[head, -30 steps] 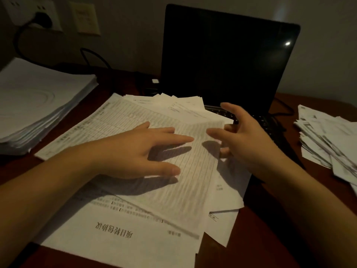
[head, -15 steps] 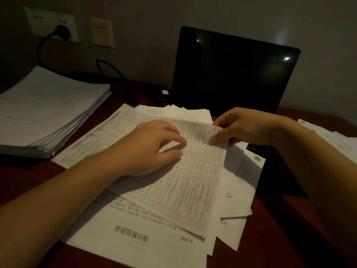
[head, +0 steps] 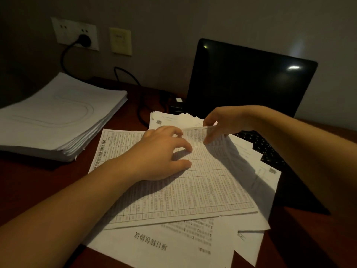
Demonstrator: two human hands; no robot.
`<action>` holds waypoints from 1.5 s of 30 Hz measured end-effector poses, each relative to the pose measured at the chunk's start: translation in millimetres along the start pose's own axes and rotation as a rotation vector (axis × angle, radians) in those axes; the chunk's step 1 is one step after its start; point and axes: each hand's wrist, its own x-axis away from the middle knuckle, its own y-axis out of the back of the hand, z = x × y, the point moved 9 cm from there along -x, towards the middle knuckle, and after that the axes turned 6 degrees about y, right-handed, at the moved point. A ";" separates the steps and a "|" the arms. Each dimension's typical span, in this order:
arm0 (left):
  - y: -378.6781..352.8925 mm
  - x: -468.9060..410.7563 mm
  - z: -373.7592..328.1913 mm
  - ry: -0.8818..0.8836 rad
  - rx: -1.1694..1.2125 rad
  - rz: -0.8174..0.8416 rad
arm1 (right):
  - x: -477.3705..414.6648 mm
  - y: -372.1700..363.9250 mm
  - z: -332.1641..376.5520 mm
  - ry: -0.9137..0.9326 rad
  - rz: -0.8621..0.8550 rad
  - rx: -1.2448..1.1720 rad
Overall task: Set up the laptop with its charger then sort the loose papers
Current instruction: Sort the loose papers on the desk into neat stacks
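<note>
Loose papers (head: 251,223) lie fanned in a messy pile on the counter (head: 38,190), centre-front, right before the laptop (head: 251,80). Top of the pile = grid sheet (head: 193,190), a printed table w/ small rows & columns, turned sideways to the person.

Left hand (head: 160,151): palm down on the grid sheet's far-left part, fingers spread & a bit bent, tips pressing the paper flat, grasping nothing. Right hand (head: 222,122): just beyond & to the right of the left one, pinching the grid sheet's far edge btw thumb & fingers. That edge is lifted off the pile & curls up, throwing a shadow on the sheets beneath. The hands are near each other, not touching.

Under the grid sheet, nearer the person, is a titled sheet (head: 164,244) w/ big characters, upside-down from this view. More sheets poke out at the far side & at right; some overlap the keyboard (head: 264,149).

Laptop is open, screen dark w/ a couple of light reflections. Charger brick (head: 176,105) sits on the counter just left of the laptop's base; whether its lead enters the laptop, can't tell. Plug (head: 84,40) is in the wall outlet (head: 75,33); its cable (head: 62,59) drops toward the counter behind the paper stack (head: 58,117). Beige wall plate (head: 120,41) is just right of the outlet.

Paper stack: thick, at the counter's left, well apart from both hands.
</note>
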 end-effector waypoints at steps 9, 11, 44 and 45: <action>10.8 -0.8 12.5 0.117 0.037 -0.052 | -1.0 -13.5 -5.8 -0.060 0.066 -0.085; 17.3 -1.2 16.0 0.123 0.074 -0.099 | 1.8 -11.8 -3.1 -0.007 0.079 -0.048; 48.1 -1.3 48.8 0.264 0.389 -0.374 | 59.3 -3.7 -81.4 -0.052 -0.199 -0.769; 47.5 -1.5 52.3 0.289 0.458 -0.380 | 64.2 -5.4 -86.7 -0.054 -0.245 -0.815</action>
